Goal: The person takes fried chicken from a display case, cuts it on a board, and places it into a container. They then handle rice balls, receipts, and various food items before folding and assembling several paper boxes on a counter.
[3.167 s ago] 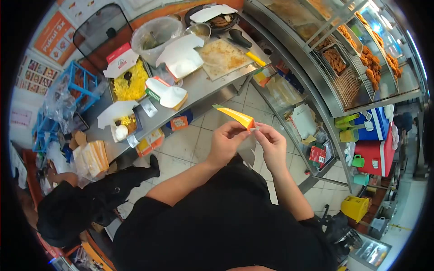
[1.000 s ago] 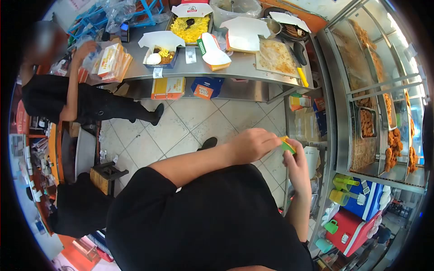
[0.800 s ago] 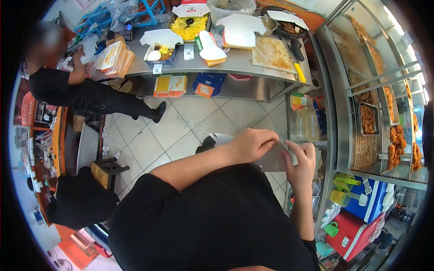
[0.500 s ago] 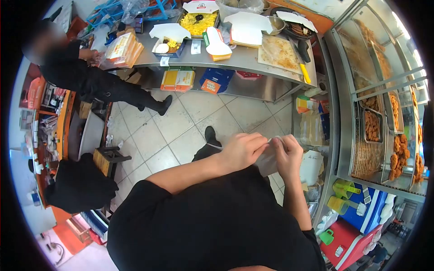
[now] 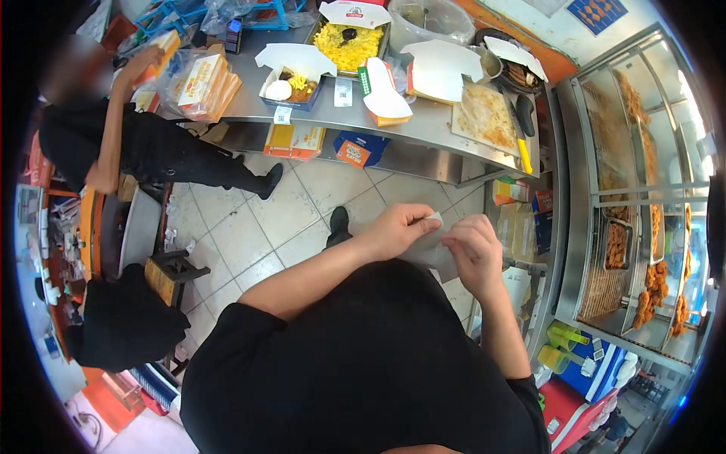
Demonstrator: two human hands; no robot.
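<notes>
A thin, translucent plastic bag (image 5: 429,252) hangs between my hands in front of my black shirt. My left hand (image 5: 404,231) pinches the bag's upper edge between thumb and fingers, and a whitish corner sticks out past the thumb. Close by on the right, my right hand (image 5: 475,248) has its fingers curled and pressed together at the bag's other side. What sits between those fingertips is too small to tell apart from the bag. Part of the bag is hidden behind my hands and shirt.
A steel counter (image 5: 427,144) ahead holds a tray of yellow rice (image 5: 348,49), an open meal box (image 5: 291,87), a cutting board (image 5: 484,117) and a yellow-handled knife (image 5: 524,155). A co-worker (image 5: 151,144) stands left. A fried-chicken display case (image 5: 605,295) is on the right.
My hands have moved slightly apart, with more of the bag showing between them. The co-worker has raised an arm, holding an orange and white box. My view has shifted a little.
</notes>
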